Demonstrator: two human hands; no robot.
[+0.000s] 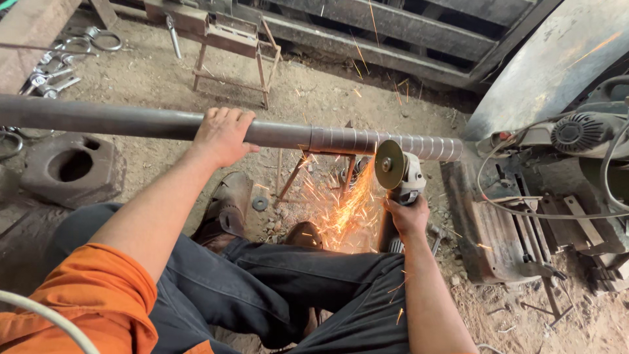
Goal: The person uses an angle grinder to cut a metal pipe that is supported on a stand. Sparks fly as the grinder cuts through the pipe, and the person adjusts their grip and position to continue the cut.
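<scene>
Sparks [344,210] spray toward legs. Left hand [221,134] fingers wrapped over steel pipe [131,122], lying on small stand [308,167]. Right hand [407,216] closed on angle grinder [398,172], disc against pipe. Risk: pipe rolls, disc binds and kicks; trousers could scorch.

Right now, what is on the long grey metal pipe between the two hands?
In the head view, only bare pipe runs from the left hand to the angle grinder's disc, held in the right hand. Its ground part shows bright bands.
</scene>
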